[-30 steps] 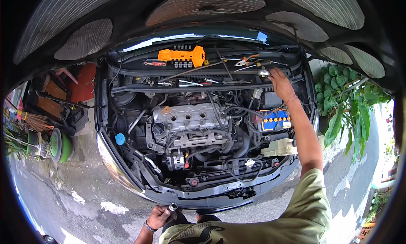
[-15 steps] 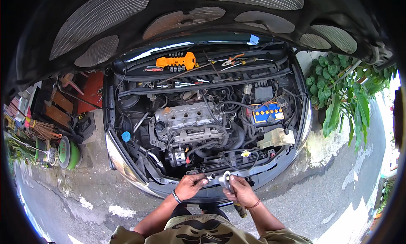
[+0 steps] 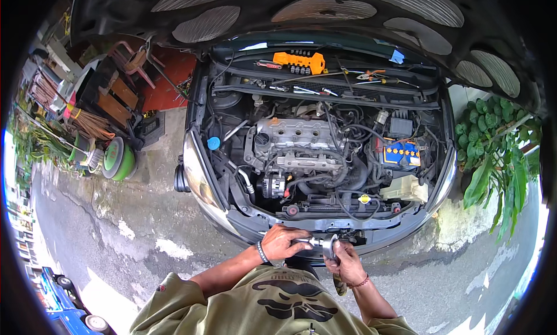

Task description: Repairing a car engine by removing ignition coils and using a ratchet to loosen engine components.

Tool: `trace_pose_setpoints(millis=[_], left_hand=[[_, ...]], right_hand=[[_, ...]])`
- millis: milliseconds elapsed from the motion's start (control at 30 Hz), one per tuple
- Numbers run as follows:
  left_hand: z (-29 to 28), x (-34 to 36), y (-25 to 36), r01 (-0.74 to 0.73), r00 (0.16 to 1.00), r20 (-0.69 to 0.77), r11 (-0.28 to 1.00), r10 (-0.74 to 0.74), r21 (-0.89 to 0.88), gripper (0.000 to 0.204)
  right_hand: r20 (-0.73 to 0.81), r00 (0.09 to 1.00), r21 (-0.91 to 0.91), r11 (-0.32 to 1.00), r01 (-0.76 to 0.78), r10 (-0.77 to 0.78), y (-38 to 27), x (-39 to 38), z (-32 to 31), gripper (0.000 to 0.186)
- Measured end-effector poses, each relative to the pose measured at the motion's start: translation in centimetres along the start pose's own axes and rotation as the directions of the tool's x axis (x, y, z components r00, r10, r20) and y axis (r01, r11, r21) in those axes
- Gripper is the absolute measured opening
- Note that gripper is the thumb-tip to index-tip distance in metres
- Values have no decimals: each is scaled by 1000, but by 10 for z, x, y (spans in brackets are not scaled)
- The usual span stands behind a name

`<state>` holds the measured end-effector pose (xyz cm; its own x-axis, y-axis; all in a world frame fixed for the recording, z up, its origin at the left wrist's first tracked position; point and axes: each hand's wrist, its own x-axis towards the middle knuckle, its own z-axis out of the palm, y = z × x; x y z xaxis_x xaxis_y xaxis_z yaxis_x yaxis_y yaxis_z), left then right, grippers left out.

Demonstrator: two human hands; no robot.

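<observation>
Over the car's front edge, my left hand [image 3: 282, 242] is closed around a slim metal extension bar [image 3: 315, 241], most of it hidden by the fingers. The bar's end meets the round head of a ratchet wrench [image 3: 331, 247]. My right hand [image 3: 350, 265] grips that ratchet just below its head, thumb on top, and its handle points down toward me. Whether the bar is fully seated in the ratchet I cannot tell. Beyond both hands lies the exposed engine [image 3: 299, 134] under the raised hood [image 3: 255, 30].
An orange socket holder [image 3: 299, 62], pliers [image 3: 371, 75] and metal sockets [image 3: 306, 91] lie by the windshield. The battery [image 3: 402, 154] and a whitish plastic reservoir [image 3: 404, 189] sit at the right of the bay. A green pot [image 3: 120, 161] stands left, leafy plants [image 3: 493, 155] right.
The view has turned, shifting the car rightward and upward. My hands have come together, and the metal piece in my left hand now meets the ratchet's head.
</observation>
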<state>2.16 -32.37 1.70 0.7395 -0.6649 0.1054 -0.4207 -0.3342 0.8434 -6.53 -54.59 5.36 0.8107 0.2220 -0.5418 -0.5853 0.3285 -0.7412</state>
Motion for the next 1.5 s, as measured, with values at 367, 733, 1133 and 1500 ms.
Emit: trace_pose_setpoints(millis=[367,733,1133,1500], left_hand=[[-7,-9,6,-84,948,-291,983,129,162,28],[-51,20,-1,107,969,214,990,-125,94,42],[-239,292,-234,533,807,-540,688,-238,493,25],[-263,375,-287,738,658,-375,463,-653,491,57]], right_hand=[[58,991,105,986,-130,124,-13,17,24,56],[-23,989,-325,937,131,-146,-24,63,23,34],[-431,875,95,954,285,-218,45,26,-8,41],[-533,833,187,941,282,-144,85,14,0,22]])
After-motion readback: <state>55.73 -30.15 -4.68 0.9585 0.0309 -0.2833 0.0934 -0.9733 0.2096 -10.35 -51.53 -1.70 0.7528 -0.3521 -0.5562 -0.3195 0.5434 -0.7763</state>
